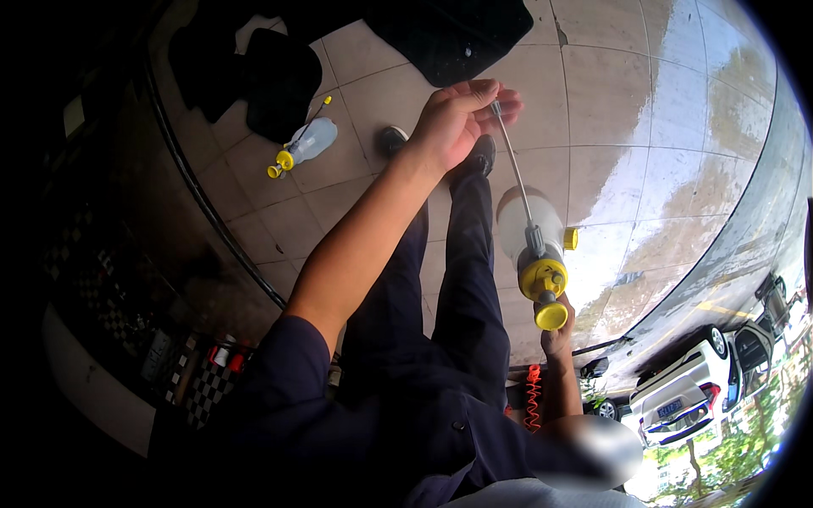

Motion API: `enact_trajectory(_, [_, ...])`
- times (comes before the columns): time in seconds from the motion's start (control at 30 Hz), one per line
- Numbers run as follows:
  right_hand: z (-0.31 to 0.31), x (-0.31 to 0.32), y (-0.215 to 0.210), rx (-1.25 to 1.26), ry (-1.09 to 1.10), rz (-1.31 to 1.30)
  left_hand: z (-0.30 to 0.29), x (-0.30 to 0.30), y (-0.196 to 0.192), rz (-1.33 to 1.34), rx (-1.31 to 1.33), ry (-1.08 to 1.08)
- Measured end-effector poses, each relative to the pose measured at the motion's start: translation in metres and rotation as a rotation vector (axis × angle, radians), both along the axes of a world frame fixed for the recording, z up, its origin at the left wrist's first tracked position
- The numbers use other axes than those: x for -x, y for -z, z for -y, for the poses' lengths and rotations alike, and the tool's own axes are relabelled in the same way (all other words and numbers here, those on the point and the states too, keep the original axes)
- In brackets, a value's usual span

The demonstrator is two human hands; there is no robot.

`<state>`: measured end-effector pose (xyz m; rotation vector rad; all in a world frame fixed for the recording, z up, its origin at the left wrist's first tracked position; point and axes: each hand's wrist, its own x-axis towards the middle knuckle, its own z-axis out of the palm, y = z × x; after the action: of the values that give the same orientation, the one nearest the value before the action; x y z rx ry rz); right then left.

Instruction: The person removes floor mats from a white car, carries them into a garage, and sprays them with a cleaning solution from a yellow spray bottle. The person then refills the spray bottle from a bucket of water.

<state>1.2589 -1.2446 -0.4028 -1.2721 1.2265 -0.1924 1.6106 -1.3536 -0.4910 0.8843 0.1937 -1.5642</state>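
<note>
A pump sprayer (527, 224) with a translucent white bottle, a yellow collar and a yellow pump knob hangs tilted in front of my right leg. My right hand (557, 332) grips it beside the yellow knob; the bottle and knob hide part of the fingers. A thin metal wand (515, 165) runs from the grey fitting on its top up to my left hand (464, 118). There the thumb and fingers curl round the grey nozzle (496, 108) at the wand's tip. The fingers beyond the nozzle look hazy. A yellow cap (571, 239) sticks out at the bottle's side.
A second sprayer (312, 142) with yellow parts lies on the tiled floor to the left. Black mats (457, 38) lie farther off. Wet tiles (644, 186) shine on the right, where a white car (682, 389) stands outside. An orange coiled hose (533, 398) hangs near my right arm.
</note>
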Motion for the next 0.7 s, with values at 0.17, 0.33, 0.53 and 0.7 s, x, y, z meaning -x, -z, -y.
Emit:
enact_trajectory(0.17, [0.01,-0.012,-0.006,0.005,-0.021,0.011,0.01,0.005,0.002,-0.037,-0.217,-0.068])
enact_trajectory(0.33, [0.006,-0.006,-0.006,0.019,-0.034,-0.008,0.013,-0.005,0.009,-0.003,-0.198,-0.106])
enact_trajectory(0.53, [0.001,-0.001,-0.007,-0.028,0.008,-0.029,0.003,-0.009,-0.002,-0.061,-0.147,-0.172])
enact_trajectory(0.7, [-0.002,0.001,-0.01,-0.056,0.02,-0.039,-0.021,0.001,-0.017,-0.085,-0.211,-0.15])
